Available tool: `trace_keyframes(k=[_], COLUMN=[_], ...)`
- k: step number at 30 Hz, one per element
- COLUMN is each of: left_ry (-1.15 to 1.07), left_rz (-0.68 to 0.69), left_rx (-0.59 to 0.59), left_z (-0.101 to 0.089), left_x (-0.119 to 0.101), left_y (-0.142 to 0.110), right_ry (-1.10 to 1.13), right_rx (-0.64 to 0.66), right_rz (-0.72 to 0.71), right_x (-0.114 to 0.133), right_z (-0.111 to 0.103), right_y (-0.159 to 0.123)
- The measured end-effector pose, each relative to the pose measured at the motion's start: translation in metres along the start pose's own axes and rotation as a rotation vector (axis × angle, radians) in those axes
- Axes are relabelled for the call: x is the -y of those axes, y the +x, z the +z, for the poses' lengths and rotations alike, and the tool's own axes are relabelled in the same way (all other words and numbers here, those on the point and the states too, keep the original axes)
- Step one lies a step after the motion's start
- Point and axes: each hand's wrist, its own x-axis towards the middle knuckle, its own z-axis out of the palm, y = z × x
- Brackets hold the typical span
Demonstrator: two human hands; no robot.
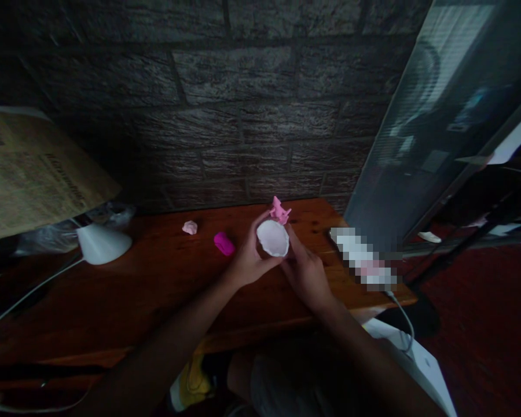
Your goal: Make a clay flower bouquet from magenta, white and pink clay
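Note:
A small cup-like piece, whitish-pink inside with an uneven rim, is held between my two hands above the wooden table. My left hand curls around its left side, the thumb along the near edge. Against its right side rests my right hand, fingers bent and partly hidden beneath. Just beyond the cup is a pink figure with pointed parts; whether it touches the cup I cannot tell. Left of my hands lie a magenta lump and a pale pink crumpled lump, which look like modelling clay.
A white lamp base with a cable stands at the left under a printed brown paper shade. At the right edge of the wooden table lies a blurred-out phone-like device with a cable. A dark brick wall rises behind.

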Motion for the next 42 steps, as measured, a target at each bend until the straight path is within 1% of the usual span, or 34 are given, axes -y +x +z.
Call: trace_keyframes(k=[4, 6, 9, 10, 11, 12, 14, 18, 20, 22, 26, 30, 33, 36, 39, 40, 42], left_ry=[0.071, 0.134, 0.303, 0.359, 0.406, 0.439, 0.477, 0.546, 0.56, 0.558, 0.545, 0.535, 0.508, 0.471, 0.428, 0.41, 0.361], left_rz=[0.061, 0.079, 0.036, 0.006, -0.024, -0.047, -0.058, -0.004, 0.015, 0.025, 0.016, -0.041, -0.092, -0.1, -0.09, -0.083, -0.064], left_rx=[0.005, -0.01, -0.088, -0.113, -0.124, -0.117, -0.054, 0.066, 0.114, 0.156, 0.175, 0.191, 0.216, 0.209, 0.18, 0.184, 0.213], left_z=[-0.001, -0.002, -0.004, -0.005, -0.006, -0.007, -0.007, -0.003, -0.001, 0.0, 0.001, -0.001, -0.002, -0.002, -0.001, 0.0, -0.001], left_x=[0.0, -0.001, -0.004, -0.005, -0.006, -0.006, -0.008, -0.012, -0.014, -0.014, -0.01, -0.008, -0.008, -0.01, -0.011, -0.01, -0.008], left_y=[0.0, 0.001, 0.003, 0.004, 0.004, 0.004, 0.003, 0.0, 0.0, 0.0, 0.0, -0.002, -0.002, -0.001, 0.0, 0.001, 0.002], right_ry=[0.095, 0.123, 0.151, 0.181, 0.24, 0.325, 0.482, 0.672, 0.734, 0.785, 0.863, 0.852, 0.845, 0.809, 0.623, 0.534, 0.347], right_rx=[-0.013, -0.052, -0.162, -0.187, -0.177, -0.145, -0.05, 0.146, 0.219, 0.264, 0.294, 0.303, 0.348, 0.358, 0.328, 0.32, 0.326], right_rz=[0.012, 0.018, 0.013, 0.016, 0.037, 0.078, 0.188, 0.387, 0.442, 0.474, 0.511, 0.484, 0.419, 0.352, 0.28, 0.228, 0.061], right_x=[0.002, 0.005, 0.011, 0.013, 0.016, 0.019, 0.022, 0.023, 0.021, 0.019, 0.018, 0.019, 0.018, 0.016, 0.013, 0.011, 0.009], right_z=[-0.004, -0.01, -0.022, -0.026, -0.028, -0.029, -0.026, -0.012, -0.008, -0.007, -0.007, -0.005, -0.005, -0.007, -0.014, -0.017, -0.024], right_y=[0.003, 0.005, 0.007, 0.007, 0.007, 0.006, 0.006, 0.006, 0.008, 0.009, 0.011, 0.011, 0.01, 0.008, 0.009, 0.01, 0.012])
